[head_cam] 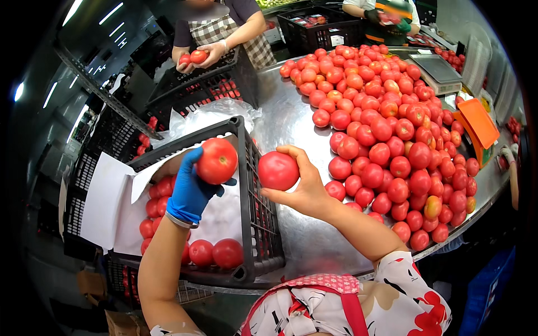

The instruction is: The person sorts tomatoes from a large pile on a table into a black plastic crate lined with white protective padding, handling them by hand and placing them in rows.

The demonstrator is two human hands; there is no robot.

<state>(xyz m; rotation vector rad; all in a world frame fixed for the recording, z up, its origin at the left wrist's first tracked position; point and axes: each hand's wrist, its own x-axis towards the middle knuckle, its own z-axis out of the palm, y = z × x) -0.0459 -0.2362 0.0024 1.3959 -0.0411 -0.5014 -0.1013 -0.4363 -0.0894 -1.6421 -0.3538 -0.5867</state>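
My left hand (193, 185), in a blue glove, grips a large red tomato (217, 161) above a black plastic crate (245, 201). My bare right hand (303, 185) holds another red tomato (278, 171) between thumb and fingers, just outside the crate's right wall. White paper (220, 214) lines the crate, and several tomatoes (201, 253) lie along its near and left sides; my left hand and forearm hide part of them. To the right, a large heap of tomatoes (379, 153) covers much of the metal table (294, 235).
Across the table a person in a checked apron holds tomatoes over another black crate (248, 80). A second person stands at the far right. A scale (437, 69) and an orange tray (478, 122) stand beyond the heap. Clear plastic film (218, 113) lies behind the near crate.
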